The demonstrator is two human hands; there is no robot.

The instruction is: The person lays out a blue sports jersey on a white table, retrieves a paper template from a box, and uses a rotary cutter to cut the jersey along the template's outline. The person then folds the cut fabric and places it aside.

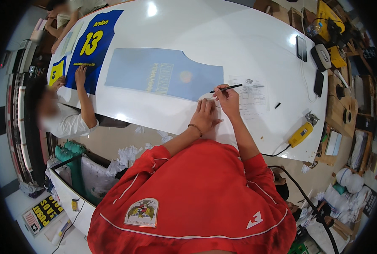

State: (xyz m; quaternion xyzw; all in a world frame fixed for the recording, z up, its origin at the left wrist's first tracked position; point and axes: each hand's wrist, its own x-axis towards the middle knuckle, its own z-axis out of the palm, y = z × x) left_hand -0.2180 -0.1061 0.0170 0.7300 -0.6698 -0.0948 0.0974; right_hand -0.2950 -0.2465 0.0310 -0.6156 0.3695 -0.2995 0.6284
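Observation:
My right hand (pixel 227 100) grips a black pen (pixel 227 88), its tip pointing left close to the lower right corner of a light-blue jersey panel (pixel 131 70). Beside it my left hand (pixel 204 115) lies with fingers stretched out near the table edge, just below that panel. The panel is spread flat, with faint yellowish print showing on it. Right of my right hand lies a printed sheet of paper (pixel 249 89) with handwriting on its lower part. A small black pen cap (pixel 277 105) rests farther right.
On the white table (pixel 273 38) are a yellow corded cutter (pixel 301 134), two phones (pixel 301 48) and a grey case (pixel 320 57). At left, a co-worker's hand (pixel 80 75) touches a blue jersey panel (pixel 99 51). Another person stands at the far left corner.

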